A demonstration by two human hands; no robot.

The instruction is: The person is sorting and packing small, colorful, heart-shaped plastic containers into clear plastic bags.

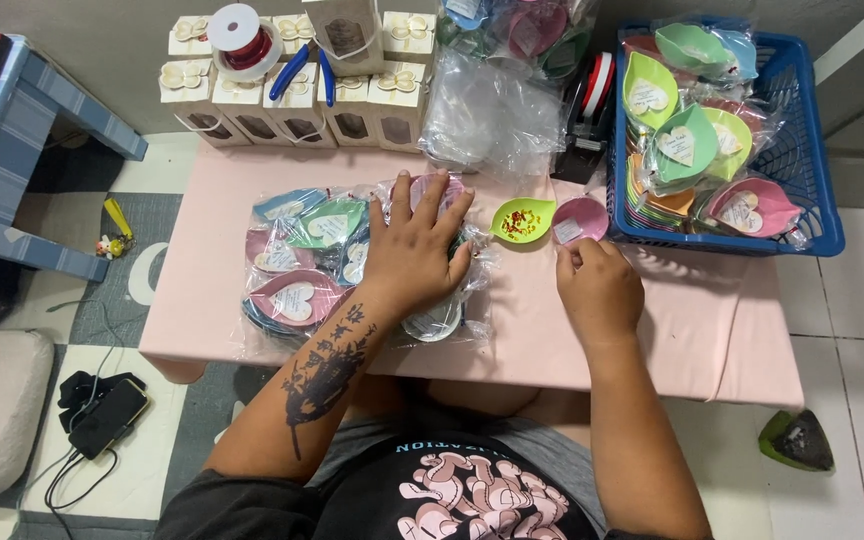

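Pink table (712,340) on checkered floor (152,330); left hand (414,250) flat on packets (297,260).

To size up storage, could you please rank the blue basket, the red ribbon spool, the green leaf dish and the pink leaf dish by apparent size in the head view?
1. blue basket
2. red ribbon spool
3. green leaf dish and pink leaf dish: look alike, left unranked.

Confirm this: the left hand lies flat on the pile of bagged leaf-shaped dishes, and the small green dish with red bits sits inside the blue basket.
Not quite. The left hand does lie flat on the pile of bagged dishes, but the green dish sits on the pink table, left of the blue basket, as the head view shows.
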